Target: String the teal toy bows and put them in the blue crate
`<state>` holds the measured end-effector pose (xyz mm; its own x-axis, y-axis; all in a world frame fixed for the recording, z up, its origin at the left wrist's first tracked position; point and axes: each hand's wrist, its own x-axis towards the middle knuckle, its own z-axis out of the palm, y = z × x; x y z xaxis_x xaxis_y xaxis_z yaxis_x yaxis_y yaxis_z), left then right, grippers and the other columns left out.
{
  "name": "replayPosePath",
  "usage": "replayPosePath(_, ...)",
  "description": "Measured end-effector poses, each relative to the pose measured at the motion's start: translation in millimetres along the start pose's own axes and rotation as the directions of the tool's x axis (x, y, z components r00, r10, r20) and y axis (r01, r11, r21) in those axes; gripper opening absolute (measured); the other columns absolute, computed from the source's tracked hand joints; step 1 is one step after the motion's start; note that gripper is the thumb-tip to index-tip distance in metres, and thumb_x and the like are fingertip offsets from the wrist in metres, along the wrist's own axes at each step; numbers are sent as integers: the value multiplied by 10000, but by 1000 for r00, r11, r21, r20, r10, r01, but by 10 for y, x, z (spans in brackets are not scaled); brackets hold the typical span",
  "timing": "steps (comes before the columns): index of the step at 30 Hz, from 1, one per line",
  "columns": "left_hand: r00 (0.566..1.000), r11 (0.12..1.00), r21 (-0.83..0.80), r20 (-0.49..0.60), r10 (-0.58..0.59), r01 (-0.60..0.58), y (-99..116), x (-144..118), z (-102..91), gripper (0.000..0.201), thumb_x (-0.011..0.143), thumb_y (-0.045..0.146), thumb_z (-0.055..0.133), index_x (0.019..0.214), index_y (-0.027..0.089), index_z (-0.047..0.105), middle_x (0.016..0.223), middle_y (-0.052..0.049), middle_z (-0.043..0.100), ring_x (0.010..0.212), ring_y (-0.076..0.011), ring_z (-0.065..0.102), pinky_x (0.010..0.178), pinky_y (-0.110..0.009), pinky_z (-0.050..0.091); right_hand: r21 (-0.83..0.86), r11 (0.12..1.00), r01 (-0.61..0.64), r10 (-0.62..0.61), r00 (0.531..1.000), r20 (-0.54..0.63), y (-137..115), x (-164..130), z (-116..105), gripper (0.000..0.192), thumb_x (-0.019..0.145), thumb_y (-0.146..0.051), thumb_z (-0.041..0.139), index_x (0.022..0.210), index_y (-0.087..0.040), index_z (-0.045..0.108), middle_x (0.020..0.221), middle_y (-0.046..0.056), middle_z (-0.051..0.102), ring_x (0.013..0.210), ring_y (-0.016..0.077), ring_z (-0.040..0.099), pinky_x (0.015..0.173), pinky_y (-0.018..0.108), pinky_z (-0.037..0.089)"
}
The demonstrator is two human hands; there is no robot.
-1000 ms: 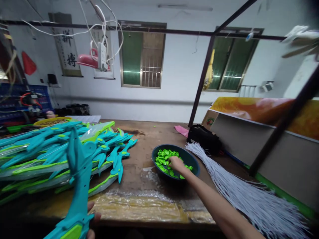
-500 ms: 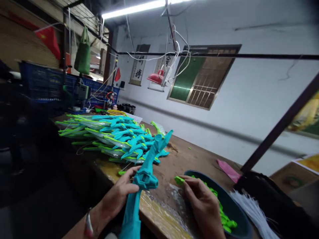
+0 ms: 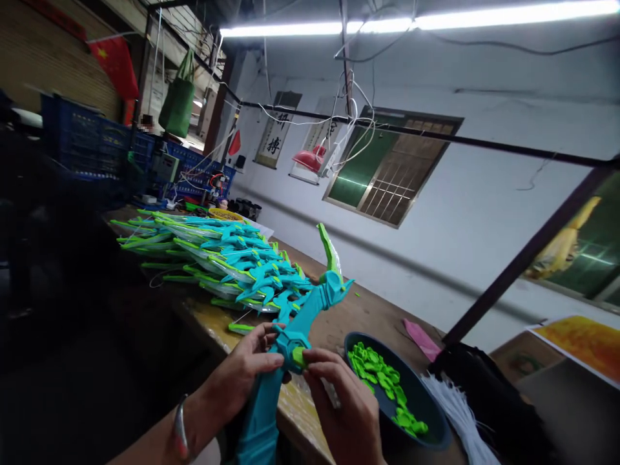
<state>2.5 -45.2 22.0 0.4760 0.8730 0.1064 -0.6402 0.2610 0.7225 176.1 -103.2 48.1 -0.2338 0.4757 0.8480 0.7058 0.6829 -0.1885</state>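
On the table (image 3: 334, 332), piled bows (image 3: 227, 258) lie left of a bowl (image 3: 420, 384) holding pieces (image 3: 375, 367), cords (image 3: 458, 413) right of it

A long, angular turquoise piece (image 3: 310, 316) slanted up to the right through the left grip (image 3: 249, 365), its shaft extending below that grip and its upper end, pointed, above it. A small bright-green part (image 3: 298, 356), pinched at the fingertips of the right grip (image 3: 345, 402), met the piece's faceted middle, just right of the left grip's thumb.
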Motion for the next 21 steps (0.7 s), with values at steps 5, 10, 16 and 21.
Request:
replayPosePath(5, 998, 998, 61, -57, -1, 4, -7, -50, 75, 474, 685, 256, 861, 1099, 169, 646, 901, -15, 689, 717, -135, 628, 660, -248, 497, -60, 998, -8, 6, 1000, -22, -70, 31, 5, 163, 914, -67, 577, 965, -218, 613, 943, 56, 678, 819, 156, 706, 711, 210, 570)
replayPosePath(10, 996, 994, 104, -84, -23, 31, -21, -92, 91, 426, 689, 308, 856, 1048, 158, 682, 790, 1, 688, 703, -142, 610, 650, -243, 468, -55, 998, -26, 29, 998, 52, -104, 43, 4, 180, 934, -63, 552, 997, -213, 628, 954, 58, 646, 819, 156, 683, 711, 216, 559)
replayPosePath(16, 997, 988, 152, -78, 9, 3, -94, -127, 49, 564, 716, 368, 867, 1168, 174, 592, 916, -27, 709, 781, -162, 618, 721, -270, 484, 11, 1000, 16, -17, 992, 127, -204, 65, 27, 165, 982, -103, 538, 987, -212, 661, 969, 68, 629, 858, 163, 663, 715, 237, 544)
replayPosePath(21, 996, 973, 231, -88, 2, 18, -84, -189, 35, 533, 771, 472, 807, 1165, 199, 573, 890, -24, 707, 765, -182, 633, 683, -274, 473, 103, 979, -176, 173, 984, 40, -156, 69, 42, 128, 904, -215, 698, 1025, -242, 667, 970, 44, 665, 865, 190, 638, 777, 291, 531)
